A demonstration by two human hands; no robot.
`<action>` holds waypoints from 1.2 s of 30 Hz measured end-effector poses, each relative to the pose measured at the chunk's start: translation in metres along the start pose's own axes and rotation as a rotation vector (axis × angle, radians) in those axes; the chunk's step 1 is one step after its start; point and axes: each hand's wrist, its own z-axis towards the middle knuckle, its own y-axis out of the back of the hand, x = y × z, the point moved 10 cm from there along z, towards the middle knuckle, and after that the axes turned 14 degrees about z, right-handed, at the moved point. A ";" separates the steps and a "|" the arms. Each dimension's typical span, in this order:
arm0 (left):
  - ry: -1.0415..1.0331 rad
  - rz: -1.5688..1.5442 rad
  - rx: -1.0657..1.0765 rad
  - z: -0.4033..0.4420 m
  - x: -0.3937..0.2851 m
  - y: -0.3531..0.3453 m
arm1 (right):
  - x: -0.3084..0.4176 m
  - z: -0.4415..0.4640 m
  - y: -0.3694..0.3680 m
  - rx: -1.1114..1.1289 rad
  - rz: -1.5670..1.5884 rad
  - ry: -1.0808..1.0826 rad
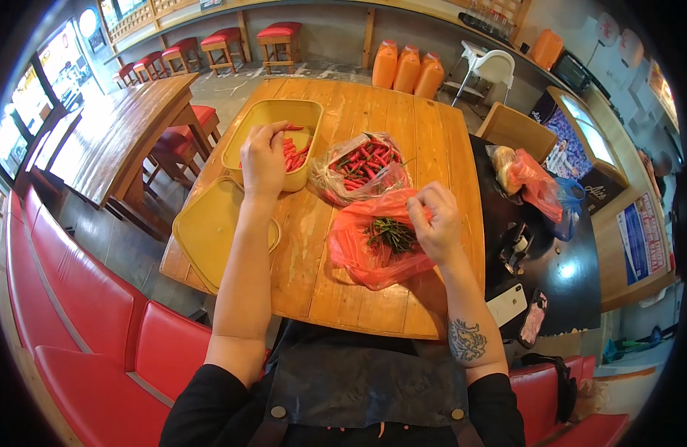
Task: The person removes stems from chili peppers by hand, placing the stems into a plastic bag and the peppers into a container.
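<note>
Over the yellow container (231, 153), my left hand (264, 158) has its fingers pinched, with a red chili (292, 127) at the fingertips. More red chilies (293, 155) lie inside that container. A clear plastic bag of whole red chilies (367, 165) sits to its right. Nearer me, an orange-red plastic bag (351, 253) lies spread with green stems (392, 235) in it. My right hand (435, 216) is above this bag's right side, fingers curled together; what they hold, if anything, is too small to tell. The yellow lid (220, 231) rests at the table's left edge.
The wooden table (403, 305) adjoins a black table (574, 298) at right, bearing a white phone (506, 304), a pink-patterned item (533, 319), dark glasses-like item (515, 246) and plastic bags (537, 182). Red bench seats (82, 283) stand left. Orange jugs (408, 68) are behind.
</note>
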 end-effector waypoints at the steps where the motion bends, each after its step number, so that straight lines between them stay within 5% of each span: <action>1: 0.009 0.082 0.006 0.000 0.005 -0.001 | 0.005 -0.001 -0.007 0.053 -0.077 0.043; 5: -0.250 0.516 -0.332 -0.012 -0.043 0.019 | 0.009 -0.002 -0.015 0.104 -0.103 0.057; 8: -0.273 0.209 -0.115 -0.022 -0.061 -0.003 | 0.010 -0.003 -0.016 0.123 -0.136 0.073; 10: -0.047 -0.097 0.482 -0.042 -0.052 -0.069 | 0.002 -0.006 -0.021 0.185 -0.168 0.027; 16: -0.317 0.297 0.493 -0.072 -0.057 -0.119 | 0.014 -0.003 -0.022 0.155 -0.133 0.052; 23: -0.168 0.243 0.537 -0.066 -0.041 -0.118 | 0.006 -0.007 -0.027 0.199 -0.135 0.021; 27: -0.293 0.237 0.398 -0.068 -0.055 -0.112 | 0.006 -0.008 -0.031 0.214 -0.136 0.030; 30: -0.204 0.221 0.548 -0.070 -0.045 -0.127 | 0.007 -0.008 -0.032 0.214 -0.135 0.045; 32: 0.012 -0.087 0.649 -0.075 -0.025 -0.144 | 0.006 -0.008 -0.033 0.218 -0.136 0.048; 36: 0.046 -0.114 0.650 -0.075 -0.026 -0.142 | 0.005 -0.009 -0.035 0.224 -0.134 0.046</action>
